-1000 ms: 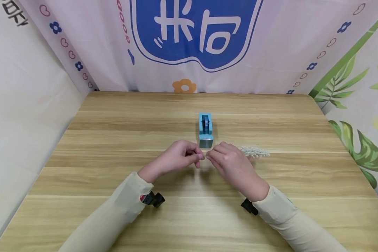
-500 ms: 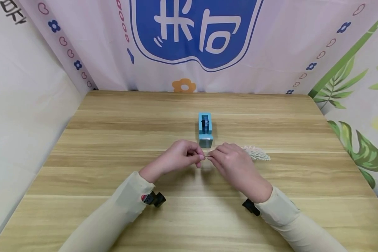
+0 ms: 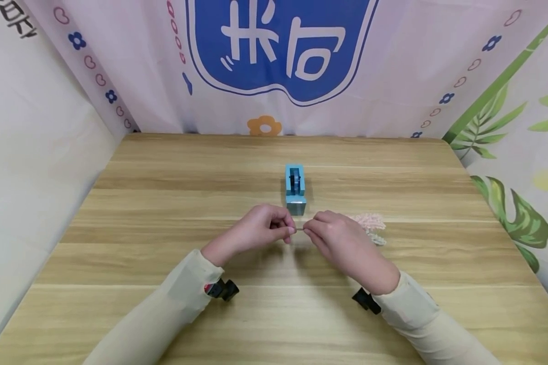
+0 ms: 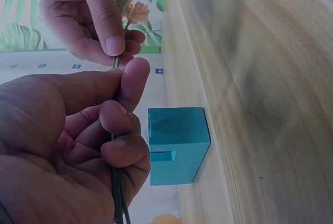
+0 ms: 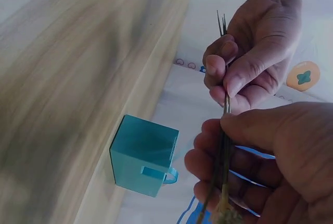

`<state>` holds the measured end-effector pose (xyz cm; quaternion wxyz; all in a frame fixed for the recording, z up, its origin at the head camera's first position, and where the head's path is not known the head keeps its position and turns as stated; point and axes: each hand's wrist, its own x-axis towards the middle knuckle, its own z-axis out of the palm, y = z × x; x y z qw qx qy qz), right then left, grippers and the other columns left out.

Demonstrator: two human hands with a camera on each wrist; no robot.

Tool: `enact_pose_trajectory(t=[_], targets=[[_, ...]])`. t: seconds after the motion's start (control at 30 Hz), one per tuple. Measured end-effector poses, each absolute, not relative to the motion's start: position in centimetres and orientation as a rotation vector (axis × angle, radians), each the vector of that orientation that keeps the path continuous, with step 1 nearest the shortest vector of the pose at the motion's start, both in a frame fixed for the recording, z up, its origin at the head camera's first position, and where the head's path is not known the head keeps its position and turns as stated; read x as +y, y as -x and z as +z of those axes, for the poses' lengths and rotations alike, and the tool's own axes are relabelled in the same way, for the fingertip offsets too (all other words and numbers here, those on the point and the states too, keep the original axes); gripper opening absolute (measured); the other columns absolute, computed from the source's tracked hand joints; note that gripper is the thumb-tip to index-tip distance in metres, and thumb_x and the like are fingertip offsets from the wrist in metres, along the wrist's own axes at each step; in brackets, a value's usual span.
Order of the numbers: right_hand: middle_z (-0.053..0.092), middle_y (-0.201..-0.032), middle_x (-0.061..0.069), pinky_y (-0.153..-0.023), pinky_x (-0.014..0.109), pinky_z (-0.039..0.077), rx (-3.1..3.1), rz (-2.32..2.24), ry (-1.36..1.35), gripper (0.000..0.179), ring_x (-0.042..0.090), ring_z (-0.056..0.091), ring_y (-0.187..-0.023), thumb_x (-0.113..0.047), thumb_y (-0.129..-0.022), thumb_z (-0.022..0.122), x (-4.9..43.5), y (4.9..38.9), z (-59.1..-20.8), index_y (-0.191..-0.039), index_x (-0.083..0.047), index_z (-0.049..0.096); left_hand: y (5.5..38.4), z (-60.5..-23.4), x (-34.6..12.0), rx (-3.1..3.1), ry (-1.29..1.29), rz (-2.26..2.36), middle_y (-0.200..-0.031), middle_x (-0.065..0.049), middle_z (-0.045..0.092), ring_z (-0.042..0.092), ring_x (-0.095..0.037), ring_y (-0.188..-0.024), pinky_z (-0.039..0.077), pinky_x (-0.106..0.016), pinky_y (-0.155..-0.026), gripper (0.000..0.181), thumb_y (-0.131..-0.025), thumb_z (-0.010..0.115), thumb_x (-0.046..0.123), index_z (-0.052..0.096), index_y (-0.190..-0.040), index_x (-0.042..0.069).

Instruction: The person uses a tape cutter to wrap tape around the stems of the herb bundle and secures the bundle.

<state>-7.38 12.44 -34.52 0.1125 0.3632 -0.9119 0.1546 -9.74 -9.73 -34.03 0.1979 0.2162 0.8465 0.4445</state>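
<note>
Both hands pinch one small bundle of flower stems [image 5: 225, 148], which look thin and dark green. My left hand [image 3: 268, 224] grips them toward their bare ends, fingers curled. Just to the right, my right hand [image 3: 340, 242] pinches the stems between thumb and fingers, a short gap apart. Beyond it stick out a pink flower head [image 3: 371, 221] and a whitish one [image 3: 377, 238], partly hidden by that hand. A pale shiny patch shows on the stems between the hands in the right wrist view; whether it is tape I cannot tell. Behind the hands stands a blue tape dispenser [image 3: 295, 199].
The wooden table [image 3: 201, 177] reaches back to a printed cloth [image 3: 155, 101] with a blue emblem. A camera [image 3: 221, 290] sits at the left wrist and another [image 3: 367, 301] at the right.
The bundle has turned: the pink flower head now shows above the whitish one, which has moved down. My right hand has shifted slightly right and down. My left hand has stayed nearly in place.
</note>
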Motion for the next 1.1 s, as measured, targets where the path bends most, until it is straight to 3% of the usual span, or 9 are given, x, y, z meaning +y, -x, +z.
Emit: enact_pose_trajectory(t=[0.23,0.37,0.57,0.77,1.1], targets=[[0.076,-0.093,-0.003,-0.074,0.027,0.06,-2.671,0.495,-1.073,0.008,0.011,0.069,-0.086,-0.015,-0.098,0.074,12.46,7.72,-34.68,-0.101,-0.012,0.081,9.91,-34.14,-9.85,2.366,-0.633,1.233,-0.083,-0.01,0.077,0.073,-0.036,-0.087,0.048,-0.02,-0.068,0.011,-0.102,0.066,0.006,0.071,-0.099,-0.003],[0.075,-0.092,-0.005,-0.074,0.028,0.059,-2.656,0.489,-1.072,0.006,0.011,0.07,-0.086,-0.015,-0.097,0.075,12.52,7.81,-34.75,-0.1,-0.013,0.08,9.93,-34.09,-9.89,2.366,-0.631,1.235,-0.082,-0.008,0.076,0.072,-0.029,-0.081,0.048,-0.02,-0.068,0.011,-0.101,0.066,0.006,0.072,-0.099,-0.003],[0.075,-0.091,-0.005,-0.074,0.028,0.059,-2.653,0.488,-1.086,0.004,0.011,0.07,-0.086,-0.016,-0.096,0.076,12.56,7.92,-34.8,-0.098,-0.014,0.08,9.91,-34.09,-10.0,2.366,-0.647,1.203,-0.08,-0.008,0.077,0.052,-0.007,-0.065,0.04,-0.02,-0.061,0.018,-0.104,0.063,0.01,0.076,-0.1,-0.002],[0.074,-0.089,-0.006,-0.07,0.027,0.058,-2.646,0.494,-1.086,0.003,0.009,0.067,-0.082,-0.015,-0.096,0.077,12.63,8.02,-34.7,-0.096,-0.015,0.079,10.1,-34.07,-9.9,2.381,-0.66,1.181,-0.08,-0.006,0.075,0.05,-0.007,-0.066,0.039,-0.02,-0.062,0.018,-0.105,0.063,0.011,0.075,-0.099,0.0],[0.064,-0.078,-0.01,-0.06,0.022,0.047,-2.757,0.446,-1.062,0.006,0.003,0.049,-0.065,-0.019,-0.099,0.073,12.53,8.24,-34.51,-0.094,-0.017,0.073,10.31,-34.1,-9.75,2.386,-0.629,1.172,-0.081,-0.005,0.075,0.055,-0.007,-0.07,0.043,-0.021,-0.066,0.014,-0.103,0.067,0.011,0.076,-0.099,0.001]])
